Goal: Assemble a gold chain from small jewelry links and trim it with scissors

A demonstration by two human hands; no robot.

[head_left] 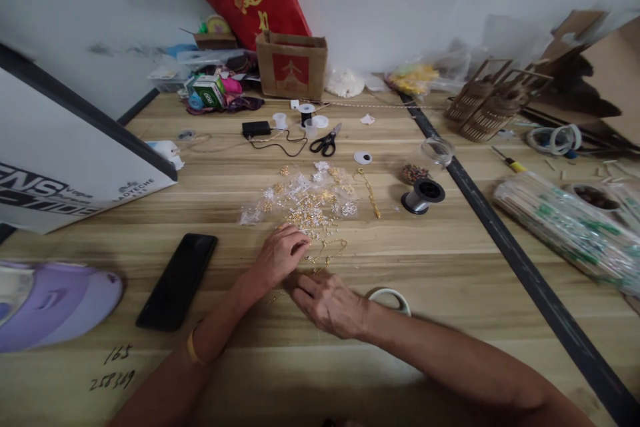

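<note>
Right hand (330, 307) flat on table (450, 267), fingers loosely spread

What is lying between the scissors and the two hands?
In the head view, a scatter of small gold pieces and clear bags lies there on the table; the left hand touches its near edge.

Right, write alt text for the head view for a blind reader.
Two bare hands on a wooden table: the left hand touches small gold chain pieces, the right hand lies flat beside it. A black phone lies left, scissors behind.
</note>
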